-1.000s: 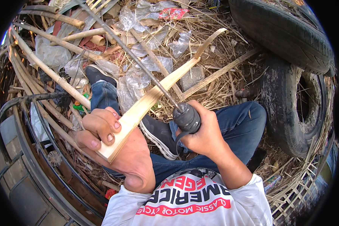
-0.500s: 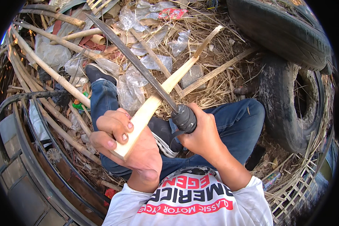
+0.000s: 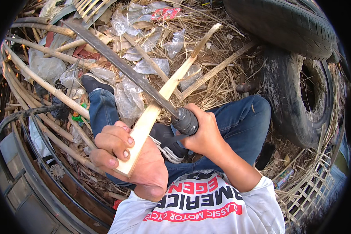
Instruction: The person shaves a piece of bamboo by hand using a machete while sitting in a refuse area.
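while the left hand (image 3: 121, 150) clenches the near end of a pale split bamboo strip (image 3: 165, 93) running far-right, the right hand (image 3: 202, 130) grips a long dark blade's grey-wrapped handle (image 3: 184, 120); blade (image 3: 117, 62) crosses the strip, pointing far-left.

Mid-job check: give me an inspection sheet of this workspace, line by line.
Surface: ground covered in dry straw.
Job's things: pale bamboo strip; long dark blade laid across it.
Clutter: clear plastic bags, bamboo poles, woven bamboo lattice.
Grippers: left hand grips the strip's near end; right hand grips the blade's dark handle.
Cables: nothing seen.
Surroundings: two worn tyres on the right; curved metal frame on the left.
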The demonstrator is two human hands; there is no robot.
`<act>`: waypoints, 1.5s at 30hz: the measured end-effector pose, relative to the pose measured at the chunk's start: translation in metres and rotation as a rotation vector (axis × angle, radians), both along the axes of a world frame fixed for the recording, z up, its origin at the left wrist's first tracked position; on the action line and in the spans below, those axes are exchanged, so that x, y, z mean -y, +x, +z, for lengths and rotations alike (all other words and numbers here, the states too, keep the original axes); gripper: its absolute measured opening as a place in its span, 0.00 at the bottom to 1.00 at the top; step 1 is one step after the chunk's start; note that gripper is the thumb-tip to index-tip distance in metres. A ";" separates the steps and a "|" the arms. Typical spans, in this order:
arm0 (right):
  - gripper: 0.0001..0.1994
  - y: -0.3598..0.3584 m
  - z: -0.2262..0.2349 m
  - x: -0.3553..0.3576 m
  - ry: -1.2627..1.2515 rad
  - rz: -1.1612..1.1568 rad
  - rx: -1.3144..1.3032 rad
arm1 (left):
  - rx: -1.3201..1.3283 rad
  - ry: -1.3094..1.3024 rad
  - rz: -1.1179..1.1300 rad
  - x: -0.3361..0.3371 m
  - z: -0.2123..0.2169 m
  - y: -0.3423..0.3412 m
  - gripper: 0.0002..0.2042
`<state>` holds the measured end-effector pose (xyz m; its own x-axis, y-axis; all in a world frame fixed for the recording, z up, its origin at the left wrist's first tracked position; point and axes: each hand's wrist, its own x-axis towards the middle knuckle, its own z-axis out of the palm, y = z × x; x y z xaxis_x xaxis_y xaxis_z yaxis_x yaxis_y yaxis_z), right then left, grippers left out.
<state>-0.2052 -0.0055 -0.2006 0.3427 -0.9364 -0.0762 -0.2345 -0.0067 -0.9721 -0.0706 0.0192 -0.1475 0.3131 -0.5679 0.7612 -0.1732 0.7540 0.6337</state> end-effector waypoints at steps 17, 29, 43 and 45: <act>0.14 -0.035 -0.115 0.044 0.139 -0.212 -0.362 | -0.036 0.093 0.024 0.006 0.007 0.026 0.26; 0.15 -0.048 -0.137 0.064 0.227 -0.167 -0.410 | -0.139 0.103 -0.029 0.016 0.011 0.038 0.23; 0.14 -0.055 -0.123 0.085 0.058 -0.136 -0.722 | -0.206 0.077 -0.033 0.023 0.005 0.058 0.24; 0.14 -0.045 -0.107 0.078 0.057 -0.086 -0.711 | -0.258 0.091 -0.013 0.018 0.002 0.061 0.24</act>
